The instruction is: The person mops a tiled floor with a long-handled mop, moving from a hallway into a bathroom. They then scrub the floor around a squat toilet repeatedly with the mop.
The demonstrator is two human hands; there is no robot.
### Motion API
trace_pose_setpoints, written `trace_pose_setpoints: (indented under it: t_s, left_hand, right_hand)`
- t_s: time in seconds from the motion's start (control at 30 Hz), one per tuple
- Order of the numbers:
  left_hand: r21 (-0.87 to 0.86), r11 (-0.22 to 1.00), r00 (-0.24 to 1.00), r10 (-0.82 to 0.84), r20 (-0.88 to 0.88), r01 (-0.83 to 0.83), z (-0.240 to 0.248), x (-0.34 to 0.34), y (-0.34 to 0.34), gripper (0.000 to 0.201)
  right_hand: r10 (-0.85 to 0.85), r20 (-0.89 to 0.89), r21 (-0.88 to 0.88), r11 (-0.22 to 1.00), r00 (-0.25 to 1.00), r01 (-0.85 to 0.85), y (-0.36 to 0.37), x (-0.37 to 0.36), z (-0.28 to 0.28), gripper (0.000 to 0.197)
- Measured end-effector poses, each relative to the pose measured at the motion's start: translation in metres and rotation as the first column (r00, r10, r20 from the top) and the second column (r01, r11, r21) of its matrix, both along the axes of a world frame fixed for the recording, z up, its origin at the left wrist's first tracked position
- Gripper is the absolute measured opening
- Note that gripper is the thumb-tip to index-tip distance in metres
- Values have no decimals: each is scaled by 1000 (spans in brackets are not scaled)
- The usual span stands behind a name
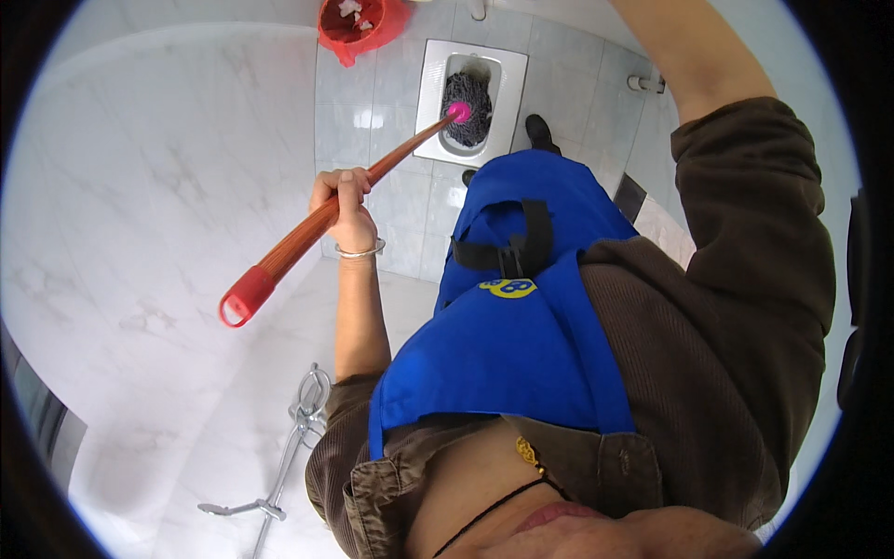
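My left hand [346, 207] is wrapped around the wooden-brown handle of a mop [296, 242], a short way below its red end cap with a hanging loop. From my grip the handle slants down and away to a pink socket. The mop's dark grey string head [473, 93] lies inside the bowl of a white squat toilet [431, 93]. My right forearm [694, 56] reaches up past the top edge of the picture, so the right hand is out of sight.
A bin with a red bag [368, 42], holding some white paper, stands left of the toilet. Marbled white wall panels [168, 168] rise on the left. A chrome shower fixture [298, 429] hangs at the lower left. A small pipe fitting [644, 85] sits at the right wall.
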State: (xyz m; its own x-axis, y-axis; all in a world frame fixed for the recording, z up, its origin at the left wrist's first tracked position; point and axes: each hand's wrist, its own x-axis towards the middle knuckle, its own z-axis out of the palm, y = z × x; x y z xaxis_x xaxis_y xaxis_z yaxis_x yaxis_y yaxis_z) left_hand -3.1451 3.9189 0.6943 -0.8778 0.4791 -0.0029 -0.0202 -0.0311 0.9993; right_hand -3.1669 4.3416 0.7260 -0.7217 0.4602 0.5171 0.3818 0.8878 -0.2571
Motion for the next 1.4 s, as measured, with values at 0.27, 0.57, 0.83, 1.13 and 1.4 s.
trace_pose_setpoints:
  t_s: [0.27, 0.57, 0.83, 1.13, 1.4]
  left_hand:
    - [166, 974, 983, -131, -127, 152, 125, -14, -24, 22]
    - [284, 891, 935, -332, -125, 354, 133, -32, 15, 21]
    - [131, 991, 996, -47, 74, 37, 12, -32, 33, 20]
    - [19, 1000, 995, -2, -98, 4, 36, -17, 0, 12]
    - [-341, 932, 939, -222, -264, 124, -20, 59, -162, 56]
  right_hand:
    - [-17, 36, -32, 999, 999, 18, 5, 9, -1, 34]
    - [24, -8, 52, 998, 1000, -24, 28, -14, 13, 36]
    - [55, -68, -6, 998, 996, -55, 12, -17, 21, 32]
    - [369, -614, -690, 179, 698, -702, -323, 69, 92, 51]
    - [119, -612, -774, 113, 782, -623, -430, 92, 77, 23]
